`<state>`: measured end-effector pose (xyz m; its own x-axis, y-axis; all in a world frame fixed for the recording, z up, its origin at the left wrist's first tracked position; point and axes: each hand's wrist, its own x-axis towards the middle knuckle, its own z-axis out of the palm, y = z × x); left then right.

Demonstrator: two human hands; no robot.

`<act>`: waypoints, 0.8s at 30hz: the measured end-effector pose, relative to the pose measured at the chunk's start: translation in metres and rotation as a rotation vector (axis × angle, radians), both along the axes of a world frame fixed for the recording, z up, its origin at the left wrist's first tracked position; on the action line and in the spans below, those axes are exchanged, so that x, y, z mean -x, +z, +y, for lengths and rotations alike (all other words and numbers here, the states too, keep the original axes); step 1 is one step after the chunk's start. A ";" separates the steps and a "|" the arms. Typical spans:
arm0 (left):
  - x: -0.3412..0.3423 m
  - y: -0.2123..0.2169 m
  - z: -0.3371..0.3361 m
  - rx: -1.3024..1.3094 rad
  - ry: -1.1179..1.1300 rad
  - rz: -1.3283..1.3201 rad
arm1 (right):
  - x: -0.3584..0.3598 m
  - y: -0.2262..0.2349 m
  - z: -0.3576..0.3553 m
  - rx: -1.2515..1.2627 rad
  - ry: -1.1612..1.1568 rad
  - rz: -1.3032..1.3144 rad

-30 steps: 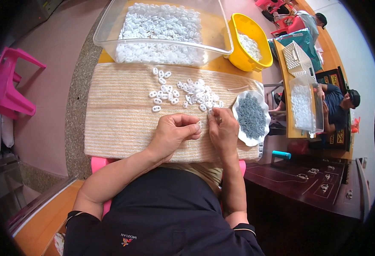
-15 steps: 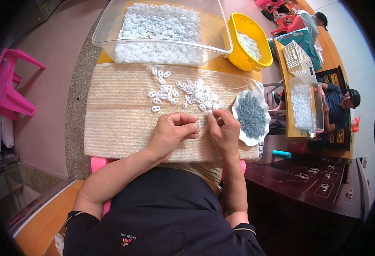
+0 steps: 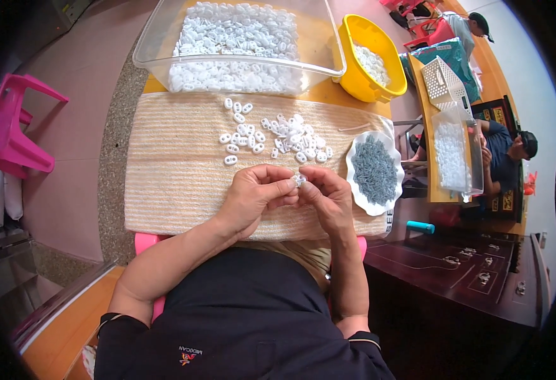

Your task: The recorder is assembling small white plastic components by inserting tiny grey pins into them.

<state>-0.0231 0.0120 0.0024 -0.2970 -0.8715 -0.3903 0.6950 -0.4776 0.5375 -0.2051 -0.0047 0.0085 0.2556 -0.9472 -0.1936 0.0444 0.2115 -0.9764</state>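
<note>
My left hand and my right hand meet over the near part of a striped beige towel. Fingertips of both pinch a small white plastic piece, largely covered by the fingers. Beyond them lies a loose heap of white oval plastic pieces, with a second, sparser group of two-holed white ovals to its left. Beside my right hand, a white scalloped plate holds many tiny grey pieces.
A large clear bin of white pieces stands at the far side, with a yellow tub to its right. Farther right, a person sits by another clear bin. A pink stool is at left; a teal cylinder lies at right.
My right hand has come left and nearer from the edge of the white heap to my left hand. Both hands' fingertips now meet at the small white piece.
</note>
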 end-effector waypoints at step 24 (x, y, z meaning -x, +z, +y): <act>-0.001 -0.003 -0.001 0.032 -0.009 0.003 | 0.009 -0.004 -0.003 0.005 0.025 -0.092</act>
<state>-0.0221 0.0106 -0.0006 -0.3060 -0.8807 -0.3616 0.6927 -0.4665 0.5501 -0.2138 -0.0074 0.0044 0.2960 -0.9411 -0.1637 0.1286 0.2091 -0.9694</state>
